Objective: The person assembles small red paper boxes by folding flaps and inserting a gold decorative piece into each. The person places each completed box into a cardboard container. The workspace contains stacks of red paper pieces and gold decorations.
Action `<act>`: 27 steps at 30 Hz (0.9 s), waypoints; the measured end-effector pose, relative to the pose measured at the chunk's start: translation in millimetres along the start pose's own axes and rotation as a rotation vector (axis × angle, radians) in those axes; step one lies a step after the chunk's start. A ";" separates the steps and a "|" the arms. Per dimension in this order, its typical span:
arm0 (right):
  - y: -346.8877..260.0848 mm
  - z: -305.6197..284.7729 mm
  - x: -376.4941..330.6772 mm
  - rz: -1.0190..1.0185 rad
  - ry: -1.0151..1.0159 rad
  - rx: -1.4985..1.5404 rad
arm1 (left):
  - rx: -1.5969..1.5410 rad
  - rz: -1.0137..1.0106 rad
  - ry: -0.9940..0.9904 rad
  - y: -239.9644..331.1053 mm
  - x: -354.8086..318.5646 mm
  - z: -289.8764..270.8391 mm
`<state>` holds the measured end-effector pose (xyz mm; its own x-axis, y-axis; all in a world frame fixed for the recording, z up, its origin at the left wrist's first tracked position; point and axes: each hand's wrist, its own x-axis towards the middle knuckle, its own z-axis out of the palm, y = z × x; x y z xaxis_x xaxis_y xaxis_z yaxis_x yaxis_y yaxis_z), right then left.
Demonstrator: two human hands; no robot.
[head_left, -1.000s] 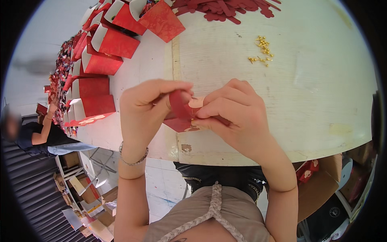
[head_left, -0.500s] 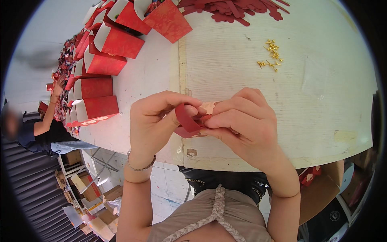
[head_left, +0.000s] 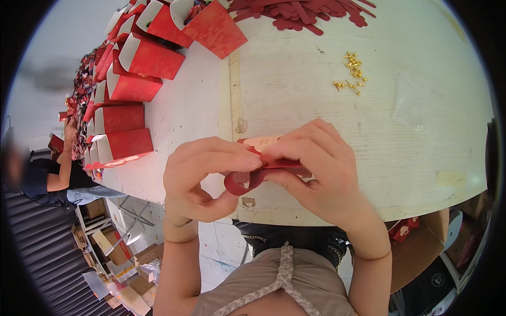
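Between my hands, just above the table, is a small red paper box (head_left: pixel 263 141) with a pale printed panel, mostly covered by my fingers. A dark red paper strip (head_left: pixel 237 185) curls in a loop at its near left side. My left hand (head_left: pixel 197 171) is bent around that loop, fingertips on the strip by the box edge and thumb just below the curl. My right hand (head_left: pixel 319 166) is closed, pinching the box and the strip's flat part between thumb and fingers. Whatever joins strip and box is hidden under the fingertips.
Open red boxes (head_left: pixel 124 118) line the table's left side. Dark red strips (head_left: pixel 295 13) are piled at the far edge, with gold paper fasteners (head_left: pixel 354 68) nearer on the right. A clear plastic bag (head_left: pixel 410 108) lies beyond. At far left, a person (head_left: pixel 60 168) reaches toward a heap of packets.
The strip's loop has swung down toward me, from upright to lying low. My left thumb has moved lower, away from the fingers. At far left, the other person's hand has lowered.
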<state>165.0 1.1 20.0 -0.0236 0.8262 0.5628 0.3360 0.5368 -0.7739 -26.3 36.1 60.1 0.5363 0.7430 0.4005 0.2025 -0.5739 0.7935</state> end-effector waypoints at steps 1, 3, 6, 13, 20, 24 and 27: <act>-0.1 -0.9 0.1 -0.015 -0.017 -0.011 | -0.010 0.001 0.029 1.2 -2.5 3.3; -0.1 -3.4 -1.4 -0.042 -0.046 -0.017 | -0.063 -0.066 0.078 -1.8 -5.1 9.2; 0.1 -1.1 -2.0 -0.065 -0.050 0.024 | -0.141 -0.217 0.077 -7.3 -2.9 11.5; -0.7 0.0 -0.8 -0.064 -0.046 0.045 | -0.142 -0.169 -0.132 -14.2 -4.1 3.8; -0.3 -1.4 0.5 -0.005 -0.081 0.081 | -0.327 -0.243 -0.216 -13.3 3.6 0.3; -5.2 1.2 0.1 0.057 -0.032 0.096 | -0.143 -0.117 -0.052 -19.7 -11.7 3.7; -1.9 0.9 -1.7 0.006 -0.052 0.065 | -0.110 -0.093 0.024 -19.9 -18.5 9.0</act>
<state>163.5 -1.1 20.3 -0.0711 0.8364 0.5435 0.2747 0.5402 -0.7954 -32.9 30.7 32.8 0.4994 0.7998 0.3331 0.1586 -0.4624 0.8723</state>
